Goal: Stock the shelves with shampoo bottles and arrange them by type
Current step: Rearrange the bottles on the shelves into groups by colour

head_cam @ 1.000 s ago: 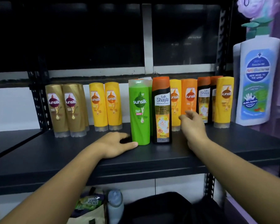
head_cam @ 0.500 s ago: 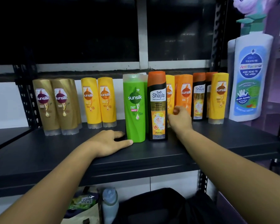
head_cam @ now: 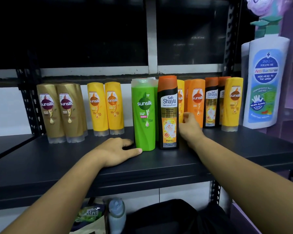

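The left hand lies flat on the shelf near its front edge, fingers spread and holding nothing, thumb tip touching the base of the green Sunsilk bottle, probably to steady it. The right hand reaches behind the black Safi Shayla bottle, fingers curled toward the yellow bottle at the back edge. Whether they grip it I cannot tell; it looks bound for the yellow pair further left.

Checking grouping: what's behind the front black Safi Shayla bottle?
Behind the front Safi Shayla bottle a yellow Sunsilk bottle peeks out; its left part is covered. The right hand reaches in beside it.
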The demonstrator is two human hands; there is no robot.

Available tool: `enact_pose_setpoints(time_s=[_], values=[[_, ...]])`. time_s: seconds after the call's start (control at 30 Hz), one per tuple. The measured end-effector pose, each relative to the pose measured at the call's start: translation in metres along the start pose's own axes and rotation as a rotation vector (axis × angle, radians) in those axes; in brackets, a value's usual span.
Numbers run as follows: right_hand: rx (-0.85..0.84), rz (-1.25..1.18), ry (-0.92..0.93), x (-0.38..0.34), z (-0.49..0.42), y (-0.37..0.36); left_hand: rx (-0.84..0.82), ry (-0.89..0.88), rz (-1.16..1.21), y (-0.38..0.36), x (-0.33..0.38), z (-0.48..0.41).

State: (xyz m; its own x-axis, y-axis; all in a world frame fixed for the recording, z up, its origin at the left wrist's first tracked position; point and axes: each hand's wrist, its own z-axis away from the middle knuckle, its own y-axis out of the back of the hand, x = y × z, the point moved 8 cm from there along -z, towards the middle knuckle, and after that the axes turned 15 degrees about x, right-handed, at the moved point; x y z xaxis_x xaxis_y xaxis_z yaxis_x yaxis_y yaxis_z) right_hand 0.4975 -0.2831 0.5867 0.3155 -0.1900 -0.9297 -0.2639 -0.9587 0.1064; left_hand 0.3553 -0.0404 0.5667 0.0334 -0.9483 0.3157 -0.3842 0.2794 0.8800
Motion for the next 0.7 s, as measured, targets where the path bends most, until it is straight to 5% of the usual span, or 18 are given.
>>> enact_pose_setpoints(time_s=[0.23, 0.7], values=[[0.120, 0.052, 0.050, -0.003, -0.001, 0.016, 0.005, -0.007, 0.016, 0.000, -0.001, 0.001], [0.015, 0.105, 0.032, 0.000, 0.000, 0.001, 0.014, -0.036, 0.040, 0.000, 0.001, 0.000]])
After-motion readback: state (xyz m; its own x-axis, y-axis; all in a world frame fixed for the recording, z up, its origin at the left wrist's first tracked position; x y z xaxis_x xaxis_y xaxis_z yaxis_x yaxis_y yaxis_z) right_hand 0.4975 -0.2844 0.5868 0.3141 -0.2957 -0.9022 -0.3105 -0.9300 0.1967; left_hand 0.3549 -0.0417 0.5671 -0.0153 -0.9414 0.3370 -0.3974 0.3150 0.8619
